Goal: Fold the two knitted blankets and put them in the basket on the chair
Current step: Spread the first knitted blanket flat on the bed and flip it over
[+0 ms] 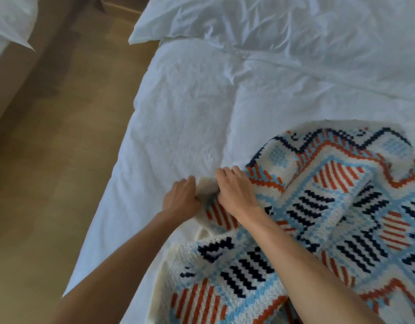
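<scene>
A knitted blanket with cream, light blue, orange and navy stripes and zigzags lies rumpled on the white bed, filling the lower right. My left hand and my right hand sit close together at the blanket's left corner, each pinching the cream edge. The corner is bunched up between the two hands. Only this one blanket is in view. No basket or chair shows.
The white duvet covers the bed, with a pillow at the top. The bed's left edge runs diagonally beside a wooden floor. Another white bed corner shows at the top left.
</scene>
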